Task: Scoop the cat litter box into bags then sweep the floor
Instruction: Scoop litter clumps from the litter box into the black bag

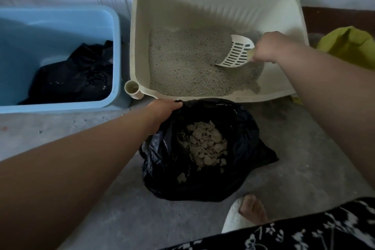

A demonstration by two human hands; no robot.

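Note:
A cream litter box (140,46) stands against the wall, its floor covered with grey litter (186,67). My right hand (269,47) grips the handle of a white slotted scoop (236,53), whose front edge dips into the litter at the box's right side. In front of the box a black plastic bag (243,148) sits open on the floor with a pile of pale litter clumps (205,146) inside. My left hand (164,111) grips the bag's rim at its upper left, holding it open.
A light blue tub (115,57) with crumpled black bags (77,79) inside stands left of the litter box. A yellow-green cloth (349,46) lies at the right. My foot in a white slipper (239,217) rests on the grey concrete floor (294,168), which has scattered grains at left.

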